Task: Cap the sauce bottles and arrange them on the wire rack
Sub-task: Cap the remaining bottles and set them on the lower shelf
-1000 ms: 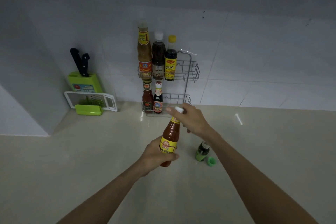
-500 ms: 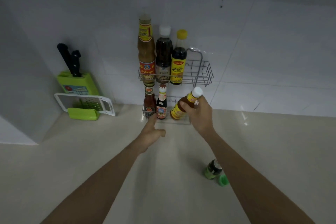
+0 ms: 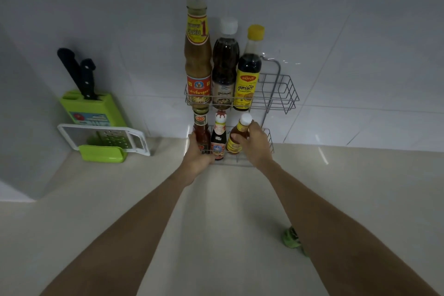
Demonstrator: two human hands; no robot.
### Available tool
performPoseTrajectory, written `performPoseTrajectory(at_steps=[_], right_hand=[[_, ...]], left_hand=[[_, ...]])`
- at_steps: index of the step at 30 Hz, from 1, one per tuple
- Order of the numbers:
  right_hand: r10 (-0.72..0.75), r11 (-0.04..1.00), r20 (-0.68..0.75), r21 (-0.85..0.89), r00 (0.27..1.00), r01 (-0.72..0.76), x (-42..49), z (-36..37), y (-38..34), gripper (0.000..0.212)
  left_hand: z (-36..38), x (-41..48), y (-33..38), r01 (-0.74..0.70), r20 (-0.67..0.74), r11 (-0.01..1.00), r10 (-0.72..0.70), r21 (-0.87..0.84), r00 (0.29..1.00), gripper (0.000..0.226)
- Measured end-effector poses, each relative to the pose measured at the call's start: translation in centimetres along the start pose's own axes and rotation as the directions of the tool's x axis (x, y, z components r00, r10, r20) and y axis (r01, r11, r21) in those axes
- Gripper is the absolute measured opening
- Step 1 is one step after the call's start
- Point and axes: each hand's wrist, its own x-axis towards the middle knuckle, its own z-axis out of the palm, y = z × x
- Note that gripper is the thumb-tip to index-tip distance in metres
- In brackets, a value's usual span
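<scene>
A two-tier wire rack (image 3: pixel 286 90) stands against the tiled wall. Its top shelf holds three tall capped bottles (image 3: pixel 223 67). On the bottom shelf stand a red sauce bottle (image 3: pixel 201 131) and a small dark bottle (image 3: pixel 218 138). My right hand (image 3: pixel 255 145) grips a white-capped orange sauce bottle (image 3: pixel 237 136), tilted, inside the bottom shelf to the right of those two. My left hand (image 3: pixel 198 157) rests on the rack's lower front left, by the red bottle. A small green bottle (image 3: pixel 292 239) on the counter is mostly hidden behind my right forearm.
A green knife block (image 3: pixel 92 109) with two black-handled knives stands at the left by the wall. In front of it leans a white and green grater (image 3: pixel 105 140). The pale counter (image 3: pixel 223 223) runs up to the tiled wall.
My right hand has carried the orange bottle forward into the bottom shelf. My left hand has moved up from the counter to the rack's lower left front.
</scene>
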Motion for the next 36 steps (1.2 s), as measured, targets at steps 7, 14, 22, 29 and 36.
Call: performPoseTrajectory(at_steps=[7, 14, 22, 29, 36], right_hand=[[0.069, 0.985, 0.116, -0.168, 0.991, -0.049, 2.3, 1.9, 1.2, 0.035], [0.145, 0.985, 0.130, -0.118, 0.981, -0.129, 1.7, 2.5, 1.2, 0.037], [0.138, 0.990, 0.057, -0.034, 0.989, -0.136, -3.2, -1.4, -0.3, 0.053], [0.060, 0.992, -0.221, -0.092, 0.974, -0.082, -14.0, -12.6, 4.7, 0.040], [0.374, 0.863, 0.224, -0.440, 0.900, -0.249, -23.2, -12.7, 14.5, 0.055]], left_hand=[[0.0, -0.3, -0.7, -0.064, -0.031, 0.997, 0.062, -0.049, 0.998, 0.083], [0.3, -1.2, -0.3, -0.096, -0.047, 0.995, 0.094, -0.041, 0.994, 0.083], [0.8, -3.5, -0.5, -0.116, -0.127, 0.989, 0.128, 0.094, 0.984, 0.075], [6.8, -10.3, -5.0, -0.118, 0.141, 0.966, 0.087, 0.232, 0.986, 0.075], [15.2, -13.7, -7.9, -0.200, 0.462, 0.916, 0.018, 0.347, 0.887, 0.077]])
